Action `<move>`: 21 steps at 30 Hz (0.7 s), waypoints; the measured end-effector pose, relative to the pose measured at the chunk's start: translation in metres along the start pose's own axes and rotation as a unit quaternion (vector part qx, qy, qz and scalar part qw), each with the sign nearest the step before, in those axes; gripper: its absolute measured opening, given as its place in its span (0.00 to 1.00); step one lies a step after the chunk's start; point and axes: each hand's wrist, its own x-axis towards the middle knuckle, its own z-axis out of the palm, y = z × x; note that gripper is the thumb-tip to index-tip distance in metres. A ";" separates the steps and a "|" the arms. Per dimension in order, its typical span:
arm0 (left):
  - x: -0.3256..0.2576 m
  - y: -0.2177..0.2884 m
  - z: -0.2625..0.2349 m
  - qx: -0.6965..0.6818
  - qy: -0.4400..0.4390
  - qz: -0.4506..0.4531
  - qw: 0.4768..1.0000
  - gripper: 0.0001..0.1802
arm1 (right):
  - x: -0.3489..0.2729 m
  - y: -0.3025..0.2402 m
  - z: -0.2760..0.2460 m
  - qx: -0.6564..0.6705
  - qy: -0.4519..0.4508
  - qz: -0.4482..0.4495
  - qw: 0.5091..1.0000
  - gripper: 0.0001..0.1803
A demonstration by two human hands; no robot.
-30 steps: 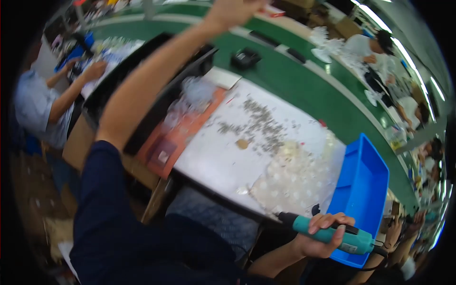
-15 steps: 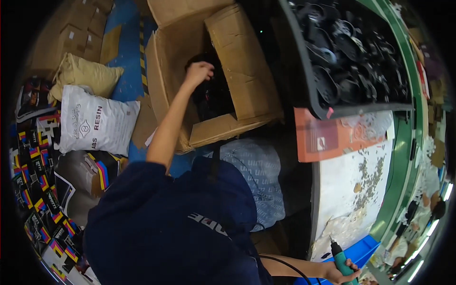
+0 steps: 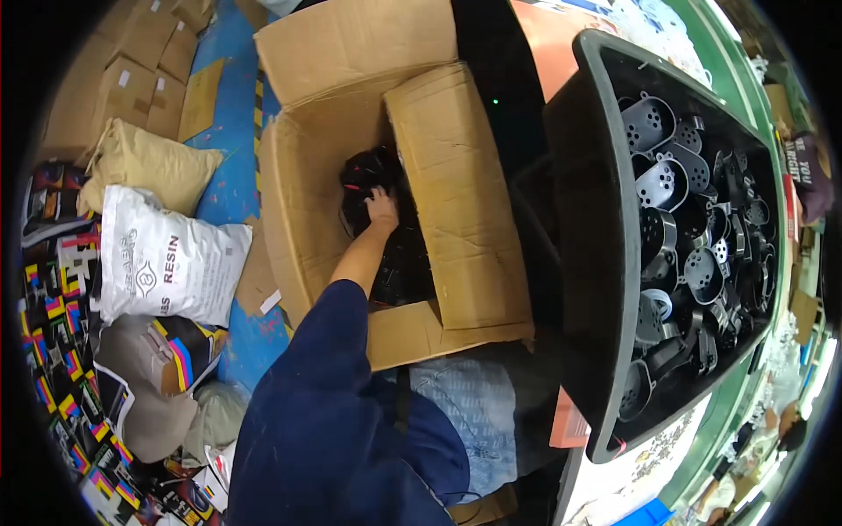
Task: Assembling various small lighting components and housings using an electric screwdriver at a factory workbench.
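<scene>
My left hand (image 3: 381, 210) is down inside a large open cardboard box (image 3: 469, 202), against dark, glossy black pieces (image 3: 405, 263). Its fingers are bent and close together at a black piece with a red streak (image 3: 358, 175). What they grip, if anything, is lost in the dark. The navy sleeve of that arm (image 3: 329, 342) crosses the near side of the box. My right hand is out of the picture.
A deep black bin (image 3: 601, 254) of grey and black perforated plastic parts (image 3: 667, 180) stands on the right. A white printed sack (image 3: 171, 259), a tan sack (image 3: 153, 171) and stacked cartons (image 3: 132, 92) are on the left. Below the bin is a white worktop (image 3: 645, 478).
My left hand has gone deeper into the box, onto the black pieces. My right hand, which held a green electric screwdriver, has left the view. The view has shifted, showing more of the bin.
</scene>
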 end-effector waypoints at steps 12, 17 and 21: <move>0.016 -0.033 0.066 0.102 0.182 0.078 0.975 0.25 | -0.050 -0.137 0.114 0.011 0.047 0.207 0.977 0.18; 0.039 -0.062 0.073 0.102 0.364 0.293 0.878 0.24 | -0.055 -0.130 0.116 0.028 0.034 0.187 0.981 0.18; -0.023 -0.028 0.002 -0.009 0.245 0.576 0.780 0.28 | -0.063 -0.140 0.093 0.032 0.016 0.149 0.988 0.17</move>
